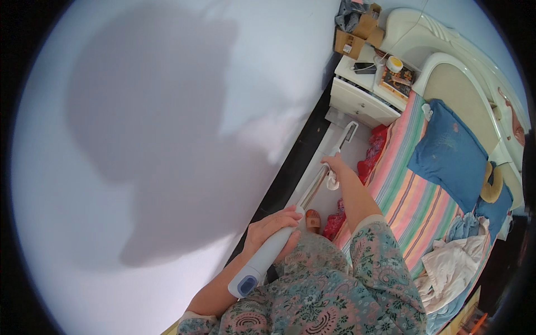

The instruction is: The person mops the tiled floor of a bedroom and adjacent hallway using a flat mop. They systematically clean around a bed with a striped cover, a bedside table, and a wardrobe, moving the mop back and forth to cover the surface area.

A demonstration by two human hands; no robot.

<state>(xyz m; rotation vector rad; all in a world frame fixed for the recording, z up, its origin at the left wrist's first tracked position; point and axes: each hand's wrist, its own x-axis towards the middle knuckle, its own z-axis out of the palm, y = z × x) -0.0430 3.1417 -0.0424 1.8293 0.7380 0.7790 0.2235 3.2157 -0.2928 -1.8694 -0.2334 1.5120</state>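
Observation:
A long-handled tool (312, 190) with a metal pole slants across the floor in front of me. Its thick light-grey grip (268, 255) has a dark blue oval at the near end, and my left hand (274, 230) is closed around this grip. Farther along, my right hand (335, 163) grips the pole close to its far end. A crumpled white thing (333, 181) hangs just below the right hand; what it is cannot be told. Beyond that hand, the tool's narrow white head (348, 133) is over the light tiled floor, in front of the nightstand.
A pale wall with a black baseboard (293, 167) runs along the left. At the far end stands a white nightstand (360, 102) with a phone, books and a jar. On the right is a bed with a striped cover (402, 184). Red cloth and a slipper (313, 221) are beside it.

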